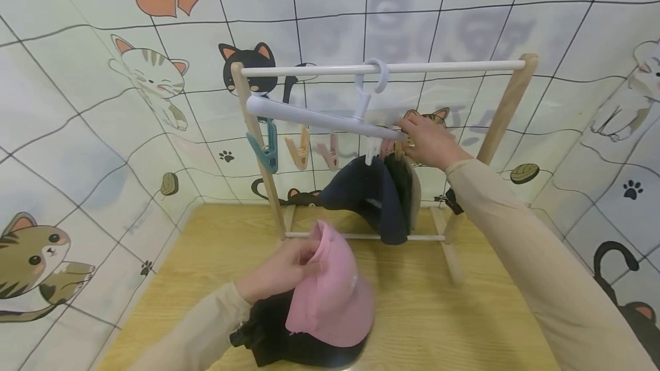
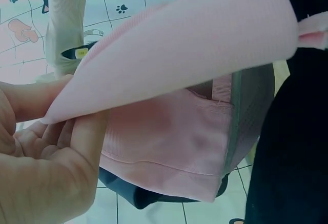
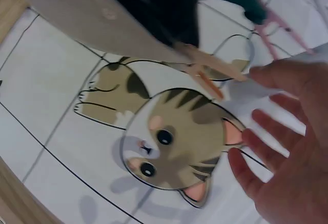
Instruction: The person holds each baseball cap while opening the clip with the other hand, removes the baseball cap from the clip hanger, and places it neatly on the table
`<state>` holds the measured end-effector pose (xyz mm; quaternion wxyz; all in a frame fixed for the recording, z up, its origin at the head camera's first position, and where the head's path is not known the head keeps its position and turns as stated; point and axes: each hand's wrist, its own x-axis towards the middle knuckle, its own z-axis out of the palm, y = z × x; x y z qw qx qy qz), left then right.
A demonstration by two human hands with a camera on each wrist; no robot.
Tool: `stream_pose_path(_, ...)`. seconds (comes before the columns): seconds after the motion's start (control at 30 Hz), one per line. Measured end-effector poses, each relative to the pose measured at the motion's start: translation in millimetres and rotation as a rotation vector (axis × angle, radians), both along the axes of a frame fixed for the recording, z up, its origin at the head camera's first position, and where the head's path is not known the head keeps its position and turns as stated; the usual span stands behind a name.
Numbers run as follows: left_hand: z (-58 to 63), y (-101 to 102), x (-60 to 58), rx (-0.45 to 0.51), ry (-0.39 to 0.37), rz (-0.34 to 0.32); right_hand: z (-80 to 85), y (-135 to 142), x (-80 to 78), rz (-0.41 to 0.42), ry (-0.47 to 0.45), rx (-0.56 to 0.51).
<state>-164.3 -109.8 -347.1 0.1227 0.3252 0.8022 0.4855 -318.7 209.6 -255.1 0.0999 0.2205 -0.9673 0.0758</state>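
Note:
In the head view my left hand (image 1: 281, 271) pinches the edge of a pink cap (image 1: 342, 296), its brim angled down over a black cap (image 1: 289, 331) on the table. The left wrist view shows the thumb and fingers on the pink fabric (image 2: 154, 70). My right hand (image 1: 430, 142) is at the right end of a white hanger (image 1: 309, 116). In the right wrist view its fingers are spread, one fingertip right by an orange-tan clothespin (image 3: 210, 62) that grips a beige cap (image 3: 97, 19). A navy cap (image 1: 356, 182) hangs beside it from a white clothespin (image 1: 372, 150).
The hanger hooks over the white rail (image 1: 454, 66) of a wooden-sided rack (image 1: 505, 110). Blue (image 1: 268, 150), yellow (image 1: 299, 150) and pink (image 1: 331, 152) clothespins hang along its left part. Behind stands a cat-patterned wall (image 1: 330, 33); below is a wood-grain table (image 1: 216, 245).

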Motion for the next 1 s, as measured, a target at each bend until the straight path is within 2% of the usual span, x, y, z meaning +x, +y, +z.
stream_pose_path(0.13,-3.8,-0.4,2.1,0.018,-0.015,-0.029,-8.5,3.2,-5.2,0.021,-0.024,-0.017)
stream_pose_path(0.2,-5.3,-1.6,3.5,0.020,-0.026,-0.035,-12.8,5.4,-4.3,0.038,-0.005,-0.042)
stream_pose_path(0.4,-8.7,-8.6,9.5,0.022,-0.075,-0.019,-17.4,12.1,11.4,0.126,0.031,-0.060)
stream_pose_path(0.57,-13.9,-13.8,13.8,0.059,-0.095,-0.006,-16.0,18.6,25.6,0.117,0.053,-0.014)
stream_pose_path(0.67,-20.9,-13.7,15.2,0.109,-0.154,-0.010,-14.9,23.7,33.9,0.097,0.085,0.012)
stream_pose_path(0.87,-38.2,-14.3,16.0,0.254,-0.326,-0.044,-9.7,34.8,48.2,0.086,0.175,0.046)
stream_pose_path(1.0,-46.6,-18.3,17.1,0.284,-0.393,-0.023,-0.5,44.2,55.0,0.088,0.178,0.043)
